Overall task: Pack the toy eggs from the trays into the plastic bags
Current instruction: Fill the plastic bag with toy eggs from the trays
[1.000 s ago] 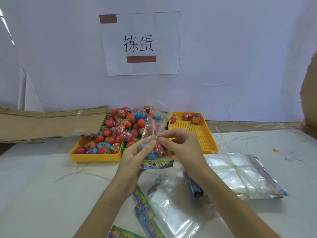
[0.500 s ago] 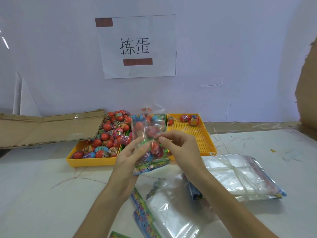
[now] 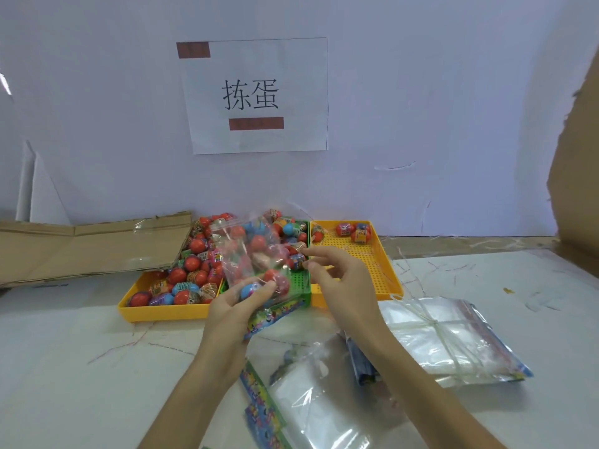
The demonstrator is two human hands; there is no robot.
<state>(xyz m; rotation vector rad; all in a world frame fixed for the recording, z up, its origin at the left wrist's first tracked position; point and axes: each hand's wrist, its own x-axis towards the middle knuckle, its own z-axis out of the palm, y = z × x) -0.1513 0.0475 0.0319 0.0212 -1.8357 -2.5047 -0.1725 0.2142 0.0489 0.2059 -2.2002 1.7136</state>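
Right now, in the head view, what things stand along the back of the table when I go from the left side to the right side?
Flattened cardboard → left yellow tray heaped with toy eggs → green tray, partly hidden behind the filled bag → right yellow tray with only a few eggs → upright cardboard sheet at the right edge.

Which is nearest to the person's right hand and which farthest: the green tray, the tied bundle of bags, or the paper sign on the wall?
From the right hand:
1. Green tray, just left, beside the fingers.
2. Tied bundle of bags, lower right on the table.
3. Paper sign, up on the back wall.
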